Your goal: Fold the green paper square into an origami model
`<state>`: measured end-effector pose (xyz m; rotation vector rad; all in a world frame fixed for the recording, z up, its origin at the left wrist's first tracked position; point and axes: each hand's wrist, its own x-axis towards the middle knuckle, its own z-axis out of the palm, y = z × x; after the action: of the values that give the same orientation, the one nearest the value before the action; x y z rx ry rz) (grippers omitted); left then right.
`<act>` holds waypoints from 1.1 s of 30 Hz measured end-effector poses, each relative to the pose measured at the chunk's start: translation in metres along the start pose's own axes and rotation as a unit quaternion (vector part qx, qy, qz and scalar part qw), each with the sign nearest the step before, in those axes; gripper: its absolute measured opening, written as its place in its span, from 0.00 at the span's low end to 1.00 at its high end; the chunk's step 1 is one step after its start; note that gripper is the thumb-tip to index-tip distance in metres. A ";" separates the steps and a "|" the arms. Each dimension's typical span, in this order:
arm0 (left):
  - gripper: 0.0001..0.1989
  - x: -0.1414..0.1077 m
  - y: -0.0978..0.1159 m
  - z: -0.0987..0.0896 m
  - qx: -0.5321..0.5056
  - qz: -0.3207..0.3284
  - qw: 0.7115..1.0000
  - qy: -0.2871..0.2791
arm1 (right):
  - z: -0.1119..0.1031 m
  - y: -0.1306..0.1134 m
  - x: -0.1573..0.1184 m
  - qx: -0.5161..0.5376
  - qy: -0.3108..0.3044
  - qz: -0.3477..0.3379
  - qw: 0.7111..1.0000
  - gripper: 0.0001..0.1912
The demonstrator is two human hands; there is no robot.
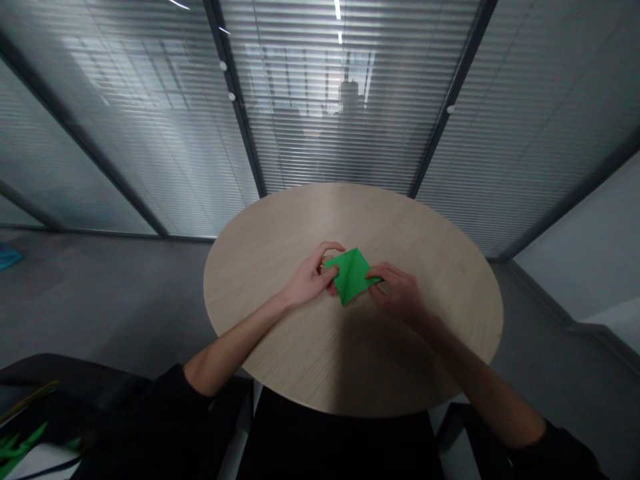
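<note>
Since both hands are on the one piece of green paper (353,275), I would look after its corners first. It sits between them over the middle of the round table (290,223), folded to a pointed shape, with a crease (349,277) running from the far tip to the near one; I cannot tell from here whether its underside touches the table. The left hand (313,275) takes the left corner, thumb pressed on top, index finger arched over the far side, the other fingers curled mostly out of my sight. The right hand (400,288) pinches the right corner between thumb and fingertips, its other fingers bunched close together. To handle this well, I judge that both pinches should be light and right at the corners, pulling evenly so the crease runs straight and the paper does not buckle. I would lay the left thumb flat rather than dig its tip in, and line up any edges before pressing hard. A dark shadow (380,363) covers the near part of the table, so I would check the near tip by its outline.
</note>
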<state>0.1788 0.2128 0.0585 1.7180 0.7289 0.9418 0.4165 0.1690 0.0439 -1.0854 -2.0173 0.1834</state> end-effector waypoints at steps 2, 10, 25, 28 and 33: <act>0.16 0.001 0.000 -0.006 -0.026 -0.016 0.999 -0.017 | -0.003 0.000 0.001 0.030 0.019 0.032 0.999 0.08; 0.20 -0.003 -0.004 -0.009 -0.031 -0.003 0.999 -0.043 | -0.006 0.000 0.004 0.186 0.079 0.182 0.962 0.05; 0.08 -0.006 0.002 -0.010 0.164 0.131 0.977 0.032 | -0.010 -0.001 0.006 0.227 0.020 0.150 0.962 0.06; 0.06 -0.006 0.002 -0.007 0.160 0.142 0.976 0.035 | -0.011 -0.006 0.007 0.229 0.030 0.145 0.962 0.05; 0.05 -0.004 0.001 0.001 0.149 0.120 0.981 0.037 | -0.009 -0.011 0.009 0.240 0.029 0.119 0.963 0.05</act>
<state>0.1772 0.2084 0.0587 2.0779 0.7516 1.1089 0.4135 0.1664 0.0601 -0.9959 -1.6614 0.7177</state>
